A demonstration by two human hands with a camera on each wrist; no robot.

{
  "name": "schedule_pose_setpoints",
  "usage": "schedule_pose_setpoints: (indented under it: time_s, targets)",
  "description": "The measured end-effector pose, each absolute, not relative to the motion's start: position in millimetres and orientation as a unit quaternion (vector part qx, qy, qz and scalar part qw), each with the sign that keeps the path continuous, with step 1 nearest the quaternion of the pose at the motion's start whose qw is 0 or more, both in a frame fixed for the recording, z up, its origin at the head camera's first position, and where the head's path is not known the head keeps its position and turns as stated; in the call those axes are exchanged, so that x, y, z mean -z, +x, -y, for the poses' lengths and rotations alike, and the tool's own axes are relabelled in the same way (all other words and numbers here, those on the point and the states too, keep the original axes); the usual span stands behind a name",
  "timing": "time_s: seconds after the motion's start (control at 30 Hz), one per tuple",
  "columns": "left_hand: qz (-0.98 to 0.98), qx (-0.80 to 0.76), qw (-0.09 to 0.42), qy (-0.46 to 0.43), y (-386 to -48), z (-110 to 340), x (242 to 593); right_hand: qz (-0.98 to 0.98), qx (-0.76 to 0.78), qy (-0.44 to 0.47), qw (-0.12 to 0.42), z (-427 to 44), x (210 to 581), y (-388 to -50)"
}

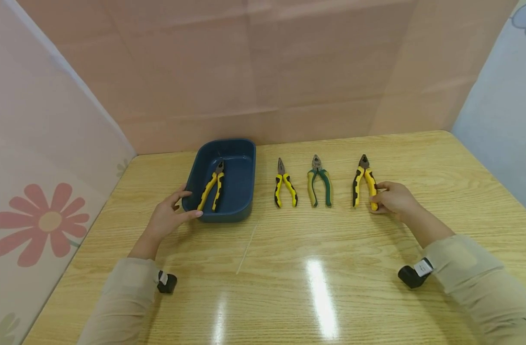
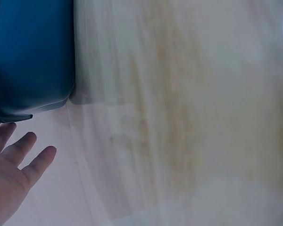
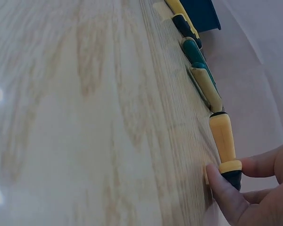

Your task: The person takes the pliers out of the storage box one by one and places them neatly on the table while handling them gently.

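Wooden table (image 1: 280,287) with blue tray (image 1: 228,217) and pliers (image 1: 327,186)

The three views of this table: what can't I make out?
Head view: the mark on the white label, too small to read.
Left wrist view: the far end of the blue tray, cut off by the top edge; the pliers inside, hidden by its wall.
Right wrist view: the head of the rightmost pliers, behind its handles; part of one handle, covered by the right fingers.

From the left wrist view, I see the tray (image 2: 33,52) and left grip (image 2: 9,176) cut off, the worktop (image 2: 179,122) blurred.
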State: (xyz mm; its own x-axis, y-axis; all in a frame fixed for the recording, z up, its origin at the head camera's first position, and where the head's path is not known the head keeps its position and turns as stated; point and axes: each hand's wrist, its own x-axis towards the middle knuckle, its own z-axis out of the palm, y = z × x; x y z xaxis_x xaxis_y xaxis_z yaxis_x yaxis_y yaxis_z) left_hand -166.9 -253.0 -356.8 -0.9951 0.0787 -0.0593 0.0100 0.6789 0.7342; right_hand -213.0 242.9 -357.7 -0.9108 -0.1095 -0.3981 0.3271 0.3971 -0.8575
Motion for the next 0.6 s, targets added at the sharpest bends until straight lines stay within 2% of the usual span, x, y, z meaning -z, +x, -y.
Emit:
schedule_pose_setpoints:
  time_s: [0.33,0.6]
  targets:
    - [-0.915,-0.400,0.040,0.023,-167.5,253.0,356.7,-0.856,0.473,0.056,0.201,-239.3,356.2,-216.0]
    - [-0.914,-0.403,0.041,0.026,-166.4,252.8,356.8,-0.910,0.358,0.019,0.208,-237.8,351.9,-220.7]
